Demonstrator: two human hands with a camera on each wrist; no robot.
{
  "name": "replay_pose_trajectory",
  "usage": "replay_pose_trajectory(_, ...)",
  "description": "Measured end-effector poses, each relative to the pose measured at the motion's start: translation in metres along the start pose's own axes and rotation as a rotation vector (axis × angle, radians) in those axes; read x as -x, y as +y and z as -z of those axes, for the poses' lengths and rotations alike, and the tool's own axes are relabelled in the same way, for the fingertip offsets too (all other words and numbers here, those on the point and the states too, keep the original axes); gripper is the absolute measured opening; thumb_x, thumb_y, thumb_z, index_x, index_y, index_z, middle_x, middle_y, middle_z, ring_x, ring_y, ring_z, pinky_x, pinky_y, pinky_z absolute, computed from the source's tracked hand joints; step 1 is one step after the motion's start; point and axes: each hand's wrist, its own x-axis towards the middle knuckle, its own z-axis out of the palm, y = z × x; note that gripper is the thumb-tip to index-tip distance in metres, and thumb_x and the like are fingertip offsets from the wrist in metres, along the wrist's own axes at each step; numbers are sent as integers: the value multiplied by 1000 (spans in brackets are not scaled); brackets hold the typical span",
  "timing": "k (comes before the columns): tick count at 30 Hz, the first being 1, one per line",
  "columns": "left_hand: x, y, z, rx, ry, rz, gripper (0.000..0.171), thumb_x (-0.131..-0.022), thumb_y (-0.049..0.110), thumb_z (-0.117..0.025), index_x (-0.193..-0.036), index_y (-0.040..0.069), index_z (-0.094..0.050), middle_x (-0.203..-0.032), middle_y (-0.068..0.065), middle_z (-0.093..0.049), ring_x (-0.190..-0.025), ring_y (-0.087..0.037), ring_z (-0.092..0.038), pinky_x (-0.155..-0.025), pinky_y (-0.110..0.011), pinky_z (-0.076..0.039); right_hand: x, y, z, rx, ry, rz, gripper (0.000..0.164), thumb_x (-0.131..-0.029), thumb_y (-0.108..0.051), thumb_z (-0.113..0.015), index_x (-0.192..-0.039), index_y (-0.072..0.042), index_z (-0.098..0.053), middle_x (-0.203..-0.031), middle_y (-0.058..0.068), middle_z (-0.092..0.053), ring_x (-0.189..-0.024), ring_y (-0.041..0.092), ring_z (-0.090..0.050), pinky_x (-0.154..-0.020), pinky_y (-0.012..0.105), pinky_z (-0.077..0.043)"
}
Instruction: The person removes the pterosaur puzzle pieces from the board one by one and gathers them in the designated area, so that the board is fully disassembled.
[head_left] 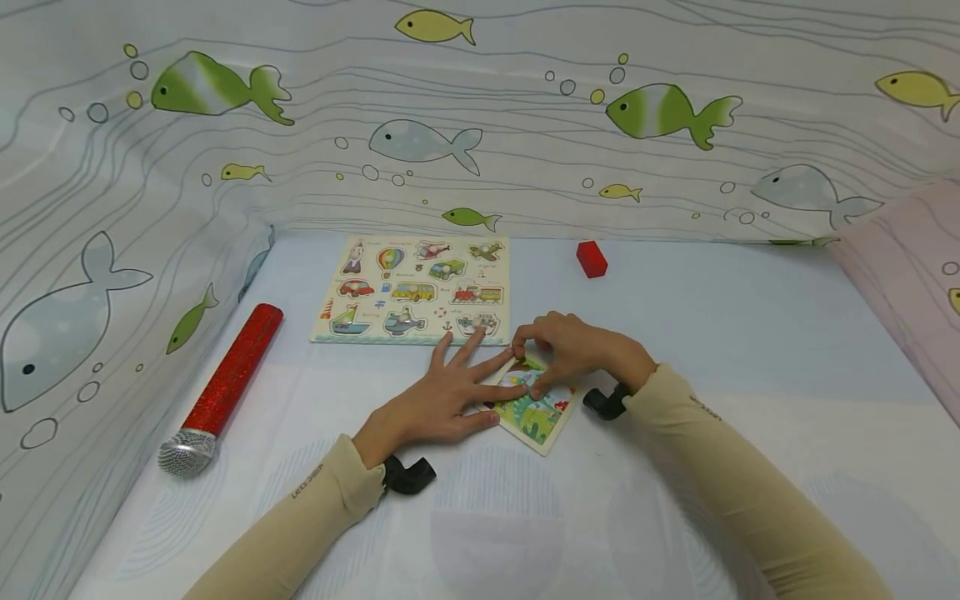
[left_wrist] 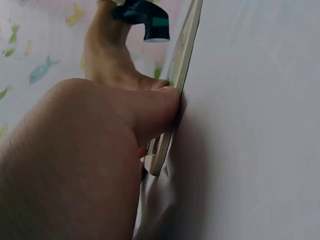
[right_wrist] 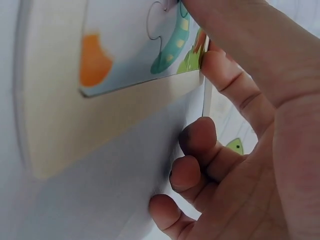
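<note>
A small wooden jigsaw puzzle [head_left: 542, 417] with a green cartoon picture and a pale frame lies turned at an angle on the table. My left hand [head_left: 442, 400] is spread palm down at its left side, with straight fingers reaching onto the picture. In the left wrist view, the left thumb [left_wrist: 155, 110] touches the board's edge. My right hand [head_left: 581, 348] grips the puzzle at its far side, thumb on the picture and index finger at the edge. The right wrist view shows cut lines in the picture [right_wrist: 125, 55] and the other right fingers curled beside the board.
Behind the left hand lies a larger peg puzzle board [head_left: 420, 304] with vehicle pictures. A red microphone [head_left: 232, 375] lies at the left, and a red block [head_left: 592, 259] sits farther back on the right. Fish-printed cloth walls [head_left: 525, 183] bound the table's back and sides.
</note>
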Motion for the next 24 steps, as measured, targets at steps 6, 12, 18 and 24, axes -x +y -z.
replay_pose_trajectory(6,0,1,1,5,10,-1,46,-103,51,-44,-149,45,-48,-172,3,-19,-158,-47,0,-115,-77,0,-4,2,1,-14,-31,-7,46,-74,-39,-92,-106,-31,-60,-103,1,-57,-105,22,-46,-86,38,-37)
replay_pose_trajectory(12,0,2,0,3,4,9,47,-102,53,-43,-149,46,-47,-172,4,-20,-159,-45,0,-116,-76,0,-8,2,1,-7,-73,-26,48,-73,-41,-91,-105,-30,-57,-104,1,-56,-106,22,-45,-87,38,-36)
replay_pose_trajectory(18,0,2,1,-12,17,4,48,-102,53,-44,-149,45,-48,-171,4,-21,-158,-45,-3,-115,-77,-3,-8,0,3,-3,-77,-17,49,-74,-39,-91,-105,-28,-55,-104,2,-56,-106,22,-45,-88,38,-36)
replay_pose_trajectory(24,-1,1,1,0,10,10,48,-102,52,-45,-149,46,-47,-172,5,-20,-159,-45,-1,-116,-77,-1,-6,1,1,-41,-50,15,49,-75,-35,-91,-107,-25,-55,-106,1,-55,-109,22,-44,-91,39,-36)
